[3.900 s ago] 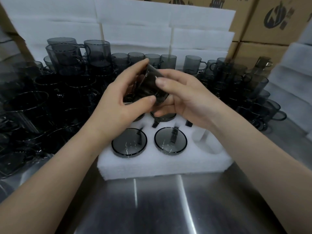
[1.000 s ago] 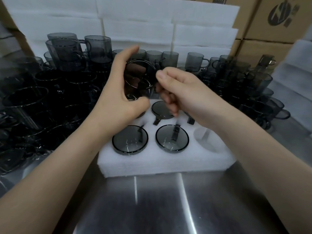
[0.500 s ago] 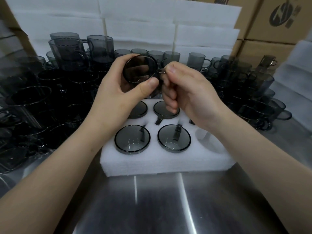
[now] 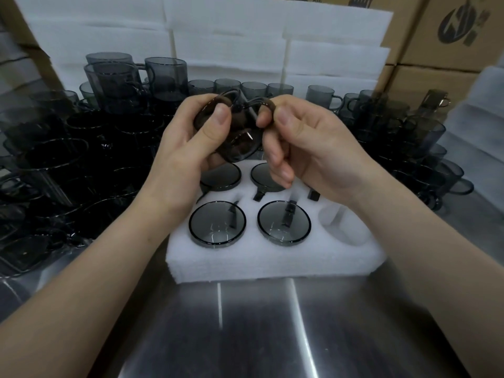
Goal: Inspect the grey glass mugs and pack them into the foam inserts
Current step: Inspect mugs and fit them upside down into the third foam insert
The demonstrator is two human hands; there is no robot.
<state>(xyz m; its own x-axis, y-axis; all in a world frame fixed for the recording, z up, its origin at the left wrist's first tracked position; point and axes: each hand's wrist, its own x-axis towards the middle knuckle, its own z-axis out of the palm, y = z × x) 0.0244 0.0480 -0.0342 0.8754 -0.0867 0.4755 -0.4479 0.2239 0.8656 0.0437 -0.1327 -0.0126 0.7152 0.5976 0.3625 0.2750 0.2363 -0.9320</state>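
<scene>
Your left hand (image 4: 188, 140) grips the tilted grey mug (image 4: 234, 132), thumb across its side; your right hand (image 4: 308, 143) pinches its handle above the foam insert (image 4: 272, 257).

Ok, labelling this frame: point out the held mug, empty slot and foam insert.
held mug (image 4: 238, 147), head view, lower glass wall.
empty slot (image 4: 342, 226), head view, inside the hollow.
foam insert (image 4: 272, 264), head view, front face.

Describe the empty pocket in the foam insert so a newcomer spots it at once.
Find the white foam insert on the steel table. Along its near row sit two grey mugs; the pocket right of them is the only one showing bare white foam.
</scene>
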